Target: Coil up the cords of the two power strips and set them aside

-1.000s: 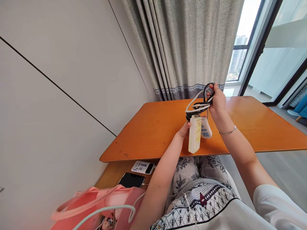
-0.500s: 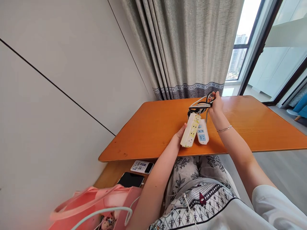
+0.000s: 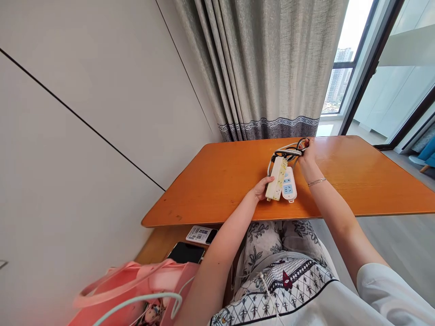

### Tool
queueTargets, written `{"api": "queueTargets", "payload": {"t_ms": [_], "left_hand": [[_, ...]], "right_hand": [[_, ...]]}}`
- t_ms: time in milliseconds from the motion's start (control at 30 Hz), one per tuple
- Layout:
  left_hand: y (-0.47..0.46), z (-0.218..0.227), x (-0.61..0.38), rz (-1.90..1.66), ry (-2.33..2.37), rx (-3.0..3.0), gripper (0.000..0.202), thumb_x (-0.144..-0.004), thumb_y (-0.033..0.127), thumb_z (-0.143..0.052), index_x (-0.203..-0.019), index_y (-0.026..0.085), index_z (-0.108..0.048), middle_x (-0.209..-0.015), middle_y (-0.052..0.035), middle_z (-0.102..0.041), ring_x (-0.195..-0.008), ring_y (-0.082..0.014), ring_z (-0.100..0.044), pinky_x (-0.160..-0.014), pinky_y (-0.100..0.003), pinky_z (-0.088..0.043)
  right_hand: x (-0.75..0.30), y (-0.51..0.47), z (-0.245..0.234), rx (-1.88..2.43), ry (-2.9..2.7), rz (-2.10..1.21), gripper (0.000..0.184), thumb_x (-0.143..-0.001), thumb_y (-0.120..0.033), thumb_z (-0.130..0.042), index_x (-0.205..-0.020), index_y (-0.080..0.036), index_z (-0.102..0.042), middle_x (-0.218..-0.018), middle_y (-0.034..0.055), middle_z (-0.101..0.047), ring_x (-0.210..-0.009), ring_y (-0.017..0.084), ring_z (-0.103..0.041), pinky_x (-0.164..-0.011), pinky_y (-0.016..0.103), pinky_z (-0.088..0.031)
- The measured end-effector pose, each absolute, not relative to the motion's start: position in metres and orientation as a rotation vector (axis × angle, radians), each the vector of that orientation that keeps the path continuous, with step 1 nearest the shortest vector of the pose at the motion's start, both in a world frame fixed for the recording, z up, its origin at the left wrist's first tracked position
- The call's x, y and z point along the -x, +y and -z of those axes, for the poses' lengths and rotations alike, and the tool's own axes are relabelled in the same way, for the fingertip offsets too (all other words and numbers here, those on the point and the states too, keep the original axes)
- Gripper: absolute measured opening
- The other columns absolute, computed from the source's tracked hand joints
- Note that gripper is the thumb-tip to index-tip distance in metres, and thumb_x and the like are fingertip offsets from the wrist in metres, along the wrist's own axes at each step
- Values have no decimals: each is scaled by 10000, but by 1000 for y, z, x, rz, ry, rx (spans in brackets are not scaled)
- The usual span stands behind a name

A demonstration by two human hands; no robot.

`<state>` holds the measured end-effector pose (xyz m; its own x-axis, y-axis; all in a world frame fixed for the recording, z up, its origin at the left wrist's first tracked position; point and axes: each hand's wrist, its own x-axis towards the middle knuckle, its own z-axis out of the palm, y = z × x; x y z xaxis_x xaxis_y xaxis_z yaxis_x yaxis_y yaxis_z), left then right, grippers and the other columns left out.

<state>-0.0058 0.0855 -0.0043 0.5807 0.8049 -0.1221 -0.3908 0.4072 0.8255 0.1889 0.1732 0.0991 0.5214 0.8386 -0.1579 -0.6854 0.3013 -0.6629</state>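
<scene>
My left hand (image 3: pixel 263 188) is closed on the left side of a white power strip (image 3: pixel 277 179) with yellowish marks on its socket face. Beside it on the right lies a second power strip (image 3: pixel 289 184), white with light blue sockets. Black and white cables (image 3: pixel 288 151) run in loops from the far ends of the strips. My right hand (image 3: pixel 306 151), fingers wrapped round, grips the bundle of cables. Both strips are over the near half of the orange-brown wooden table (image 3: pixel 217 181). Part of the cable bundle is hidden behind my right fingers.
Under the table's near left edge, a lower surface holds a black phone (image 3: pixel 186 252) and a white device with printed labels (image 3: pixel 200 234). A pink bag (image 3: pixel 136 290) stands nearest me on the left. Grey curtains (image 3: pixel 268 68) hang behind the table, with a wall to the left.
My left hand has moved the yellow-marked power strip a little right and turned it. My right hand and the cables have come slightly lower, closer to the table.
</scene>
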Motion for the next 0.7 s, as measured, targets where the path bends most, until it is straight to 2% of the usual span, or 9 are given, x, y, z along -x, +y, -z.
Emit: {"api": "queueTargets", "payload": {"t_ms": [200,400,500,600,700], "left_hand": [[81,4,-1,-831,554,-852,538,-695,350,-771,-1165,108,-673,-1080,-178,-769,-1088,-333,-713,-963,-442,-553],[78,-9,-3,-897,658,-813,595,-652,334,-816,-1196,140,-673,-1149,-163,-753,-1124,-335,-697,-1031,-475,-522],[81,-16,6,-974,779,-815,563,-602,305,-844,-1121,154,-688,-1054,-145,-773,-1086,-347,-707,-1031,-499,-517],[87,-24,27,-1044,895,-816,563,-558,283,-858,-1080,162,-684,-1001,-127,-775,-1039,-336,-719,-1012,-496,-532],[96,-36,58,-1091,1031,-773,520,-567,273,-833,-1052,155,-684,-952,-129,-771,-991,-323,-729,-964,-477,-564]], "right_hand": [[-192,179,-89,795,-264,-1018,311,-996,-433,-481,-776,-221,-541,-717,-49,-608,-526,70,-540,-563,205,-515],[-195,180,-81,880,-518,-1169,377,-904,-522,-619,-714,-219,-498,-640,-42,-539,-543,87,-517,-551,215,-485],[-196,177,-68,980,-650,-1265,330,-866,-479,-676,-740,-217,-521,-671,-28,-540,-577,99,-537,-548,222,-473],[-196,170,-49,1082,-744,-1303,226,-822,-381,-729,-841,-223,-568,-782,-1,-600,-645,110,-575,-558,220,-476],[-194,161,-28,1142,-826,-1333,219,-792,-298,-744,-920,-222,-583,-876,27,-638,-698,118,-610,-583,225,-497]]}}
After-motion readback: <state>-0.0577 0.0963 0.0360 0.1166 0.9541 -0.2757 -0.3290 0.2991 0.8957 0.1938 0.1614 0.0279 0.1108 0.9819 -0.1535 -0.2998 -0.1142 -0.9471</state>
